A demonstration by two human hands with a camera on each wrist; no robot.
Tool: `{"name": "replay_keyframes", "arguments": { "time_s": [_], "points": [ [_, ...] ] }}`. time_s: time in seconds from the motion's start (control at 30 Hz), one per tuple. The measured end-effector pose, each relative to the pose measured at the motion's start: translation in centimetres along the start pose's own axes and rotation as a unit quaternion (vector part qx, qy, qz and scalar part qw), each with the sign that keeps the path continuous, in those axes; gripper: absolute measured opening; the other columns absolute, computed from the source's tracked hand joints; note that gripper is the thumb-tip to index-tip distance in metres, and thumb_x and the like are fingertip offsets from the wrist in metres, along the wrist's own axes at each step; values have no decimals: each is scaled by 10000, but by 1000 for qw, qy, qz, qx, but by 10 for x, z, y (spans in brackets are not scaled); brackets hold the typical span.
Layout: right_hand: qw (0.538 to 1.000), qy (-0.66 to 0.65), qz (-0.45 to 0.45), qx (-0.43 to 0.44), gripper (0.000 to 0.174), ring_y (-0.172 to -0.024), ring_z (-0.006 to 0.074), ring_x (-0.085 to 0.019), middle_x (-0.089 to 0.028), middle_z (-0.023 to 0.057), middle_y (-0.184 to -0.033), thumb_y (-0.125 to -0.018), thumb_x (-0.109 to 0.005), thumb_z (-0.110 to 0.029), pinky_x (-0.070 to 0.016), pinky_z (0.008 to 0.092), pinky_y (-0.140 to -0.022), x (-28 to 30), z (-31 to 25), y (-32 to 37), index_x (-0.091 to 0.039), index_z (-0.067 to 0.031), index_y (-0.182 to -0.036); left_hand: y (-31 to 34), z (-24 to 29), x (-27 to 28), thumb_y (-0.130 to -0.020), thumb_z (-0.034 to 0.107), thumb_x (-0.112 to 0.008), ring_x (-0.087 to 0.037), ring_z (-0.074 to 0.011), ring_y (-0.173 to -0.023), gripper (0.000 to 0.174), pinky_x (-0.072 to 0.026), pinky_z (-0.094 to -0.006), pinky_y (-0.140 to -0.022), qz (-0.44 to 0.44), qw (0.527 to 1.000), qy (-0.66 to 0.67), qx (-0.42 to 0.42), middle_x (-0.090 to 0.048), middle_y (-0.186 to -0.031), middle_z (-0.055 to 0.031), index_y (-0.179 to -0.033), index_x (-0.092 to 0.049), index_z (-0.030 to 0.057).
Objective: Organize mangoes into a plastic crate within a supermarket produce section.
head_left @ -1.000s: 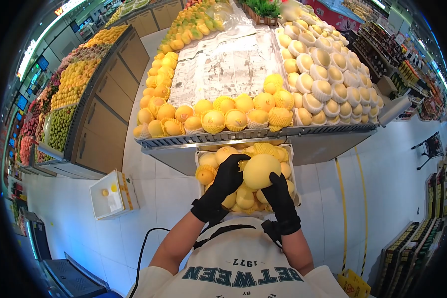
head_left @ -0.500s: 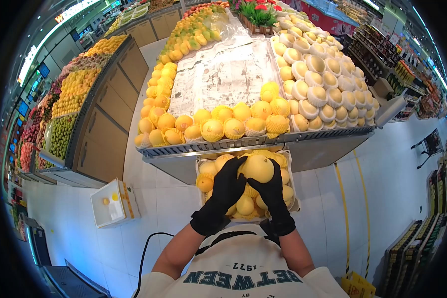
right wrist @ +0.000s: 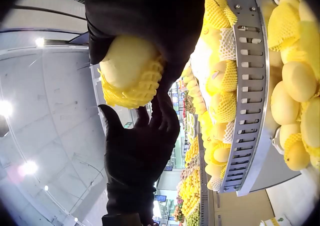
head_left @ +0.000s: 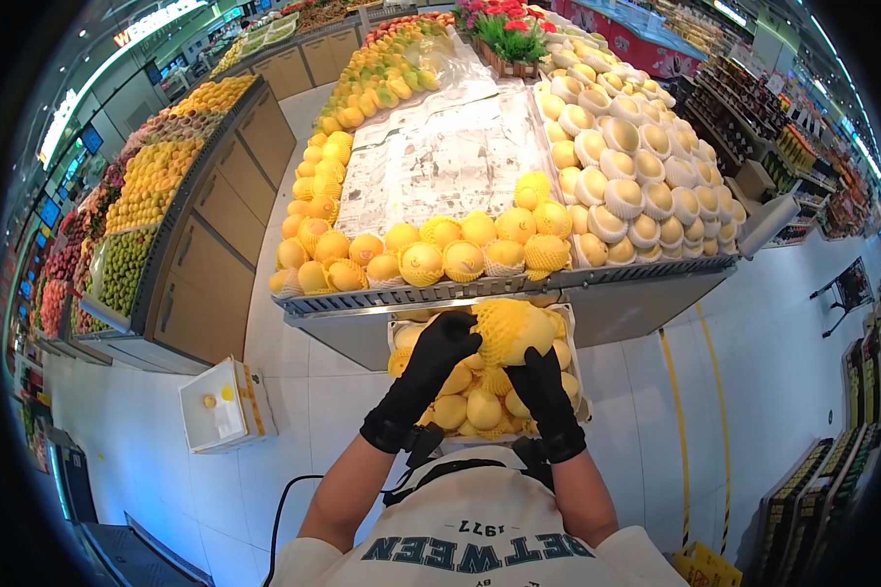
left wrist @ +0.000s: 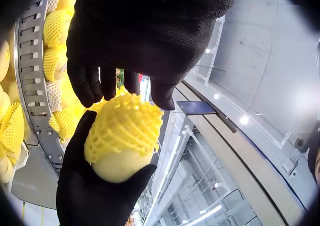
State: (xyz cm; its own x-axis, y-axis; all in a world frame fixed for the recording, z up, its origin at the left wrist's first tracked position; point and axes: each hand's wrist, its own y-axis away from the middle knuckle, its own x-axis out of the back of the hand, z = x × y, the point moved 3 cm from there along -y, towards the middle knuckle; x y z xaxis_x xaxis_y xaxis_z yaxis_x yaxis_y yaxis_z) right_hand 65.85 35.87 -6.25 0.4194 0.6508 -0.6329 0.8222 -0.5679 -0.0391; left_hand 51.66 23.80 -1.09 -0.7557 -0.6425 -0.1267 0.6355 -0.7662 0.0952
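Up in front of my chest is a pale yellow melon, partly inside a yellow foam net sleeve. My black-gloved right hand grips the melon from its bare end; in the left wrist view its fingers and thumb wrap the bare melon. At the sleeve's other end is my black-gloved left hand, its fingertips and thumb at the edge of the net. The right wrist view shows the left hand's thumb and fingers on opposite sides of the net's end.
Below my hands stands a white crate of melons, some in nets. Behind it rises a display stand with a slotted grey rail, netted yellow melons and newspaper. White-netted fruit fills its right side. A white box sits on the floor left.
The melon was bare in both hands one second ago, then dipped lower over the crate. Now it is raised again with the yellow net over its left part, and my left hand has shifted to the net's end.
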Motion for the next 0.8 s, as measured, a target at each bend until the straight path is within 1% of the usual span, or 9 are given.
{"name": "replay_keyframes", "arguments": {
  "time_s": [0.1, 0.3, 0.33, 0.4, 0.5, 0.6, 0.73, 0.77, 0.8],
  "points": [
    [994, -106, 14, -22, 647, -1200, 229, -524, -504, 127, -1300, -910, -678, -317, -482, 357, -976, -13, -1, 1, -373, -5, -1388, 1, 0, -10, -750, 118, -773, -560, -159, -987, 431, -484, -281, -855, 44, 988, -135, -63, -574, -1058, -64, -1105, -552, 13],
    [1000, 14, 23, -11, 595, -1197, 240, -521, -493, 137, -1308, -959, -605, -326, -457, 364, -1004, -8, 12, -4, -364, -7, -1399, 11, -19, -17, -736, 44, -779, -550, -185, -1075, 410, -475, -323, -915, 107, 994, 15, -15, -582, -1106, -83, -1082, -564, 6],
    [1000, -10, 21, -8, 585, -1195, 239, -520, -493, 136, -1308, -959, -607, -304, -456, 363, -1005, -9, 10, -4, -363, -7, -1399, 12, -21, -16, -740, 35, -778, -554, -189, -1084, 408, -480, -321, -913, 114, 986, -70, -102, -584, -1131, -86, -1086, -564, 8],
    [998, -59, 19, -3, 567, -1193, 238, -520, -493, 133, -1307, -958, -609, -260, -454, 362, -1007, -21, -4, -5, -362, -7, -1401, 15, -23, -18, -748, 17, -776, -562, -197, -1103, 405, -492, -318, -909, 124, 926, -237, -268, -586, -1181, -94, -1093, -564, 12],
    [996, -89, 19, 10, 564, -1192, 220, -515, -504, 120, -1297, -935, -631, -190, -447, 349, -1007, -23, -7, -4, -369, -3, -1398, 11, -29, -15, -741, 5, -779, -561, -214, -1139, 459, -485, -321, -937, 101, 947, -154, -263, -579, -1238, -97, -1153, -578, 22],
    [998, -65, 27, 0, 571, -1190, 205, -508, -510, 109, -1290, -907, -646, -136, -441, 330, -1004, -9, 7, -4, -380, -4, -1395, 13, -7, -15, -749, 64, -807, -565, -214, -1137, 519, -487, -311, -930, 91, 992, -21, -87, -565, -1253, -110, -1210, -574, 12],
    [998, 9, 60, -10, 583, -1181, 198, -509, -517, 97, -1279, -875, -671, -110, -436, 318, -1001, -6, 5, -2, -399, -5, -1380, 9, 0, 4, -846, 58, -709, -587, -169, -1083, 444, -492, -284, -908, -5, 997, -44, -62, -612, -1175, -101, -1259, -554, 12],
    [997, 49, 65, -15, 597, -1181, 200, -509, -517, 97, -1280, -859, -686, -96, -436, 320, -1001, -8, 1, -3, -403, -5, -1376, 4, -1, 7, -920, 96, -620, -596, -138, -1012, 325, -503, -263, -853, 8, 998, -28, -57, -625, -1082, -83, -1229, -564, 14],
    [993, 90, 72, -19, 611, -1180, 202, -509, -518, 98, -1280, -843, -701, -81, -437, 323, -1001, -8, -3, -3, -406, -5, -1372, 6, 1, 10, -929, 114, -608, -595, -138, -1001, 312, -505, -261, -835, 1, 984, -153, -88, -618, -1076, -77, -1222, -563, 15]
  ]
}}
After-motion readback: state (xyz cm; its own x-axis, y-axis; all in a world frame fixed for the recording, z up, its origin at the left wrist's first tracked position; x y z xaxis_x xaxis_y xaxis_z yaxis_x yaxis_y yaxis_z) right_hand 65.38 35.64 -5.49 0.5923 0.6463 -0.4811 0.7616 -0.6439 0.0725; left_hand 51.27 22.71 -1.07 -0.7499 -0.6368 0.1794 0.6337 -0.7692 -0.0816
